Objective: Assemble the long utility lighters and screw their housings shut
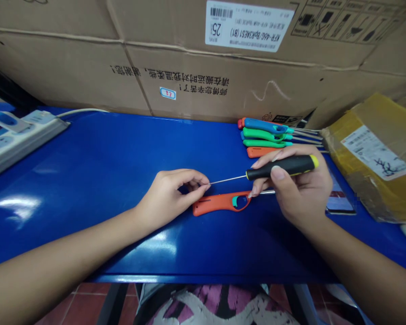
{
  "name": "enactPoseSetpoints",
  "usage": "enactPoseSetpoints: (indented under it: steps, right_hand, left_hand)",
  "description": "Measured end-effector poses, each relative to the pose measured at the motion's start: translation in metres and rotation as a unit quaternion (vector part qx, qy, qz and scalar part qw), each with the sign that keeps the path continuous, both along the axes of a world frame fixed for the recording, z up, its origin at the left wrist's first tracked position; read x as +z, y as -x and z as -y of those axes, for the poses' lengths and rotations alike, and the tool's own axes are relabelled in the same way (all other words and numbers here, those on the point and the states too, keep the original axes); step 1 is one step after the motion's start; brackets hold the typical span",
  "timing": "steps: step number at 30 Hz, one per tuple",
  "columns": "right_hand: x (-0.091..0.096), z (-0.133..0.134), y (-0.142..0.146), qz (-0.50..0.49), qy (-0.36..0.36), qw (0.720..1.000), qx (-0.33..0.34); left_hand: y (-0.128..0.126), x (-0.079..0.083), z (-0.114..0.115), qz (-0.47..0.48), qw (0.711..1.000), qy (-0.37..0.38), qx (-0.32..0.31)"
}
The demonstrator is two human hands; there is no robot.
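Observation:
My right hand (299, 189) grips a screwdriver (280, 168) by its black handle with a yellow end. The thin shaft points left, and its tip meets the pinched thumb and fingertips of my left hand (174, 189). Anything tiny at that tip, such as a screw, is too small to make out. Just below the shaft an orange long-nosed lighter (216, 203) with a green trigger lies on the blue table. Its metal tube runs right, partly beneath my right hand. My right fingertips are close to the lighter's front end.
Several more lighters (265, 133) in blue, green and orange lie stacked beyond my right hand. A taped carton (375, 158) and a phone (340, 198) are at the right. A power strip (23, 140) sits at the left, and a large cardboard box (189, 58) stands behind.

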State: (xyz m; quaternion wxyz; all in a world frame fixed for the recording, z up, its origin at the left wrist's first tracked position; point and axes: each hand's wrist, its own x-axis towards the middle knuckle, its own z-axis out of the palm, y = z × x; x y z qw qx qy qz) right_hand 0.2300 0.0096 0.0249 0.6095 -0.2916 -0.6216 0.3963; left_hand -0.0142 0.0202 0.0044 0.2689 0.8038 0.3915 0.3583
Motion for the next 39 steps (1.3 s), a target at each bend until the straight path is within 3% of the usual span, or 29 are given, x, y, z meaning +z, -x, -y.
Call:
enactPoseSetpoints:
  steps: [21, 30, 39]
  right_hand:
    - [-0.004, -0.001, -0.009, 0.009, -0.005, 0.998, 0.059]
    - [-0.001, 0.002, 0.0, 0.012, 0.017, 1.0, 0.018]
    - [-0.001, 0.001, 0.002, 0.022, 0.012, 1.0, -0.013]
  left_hand:
    - [-0.001, 0.002, -0.001, -0.002, 1.0, 0.005, 0.015]
    - [0.001, -0.001, -0.002, -0.016, 1.0, -0.023, 0.012]
    - [0.001, -0.003, -0.006, -0.014, 1.0, -0.005, 0.027]
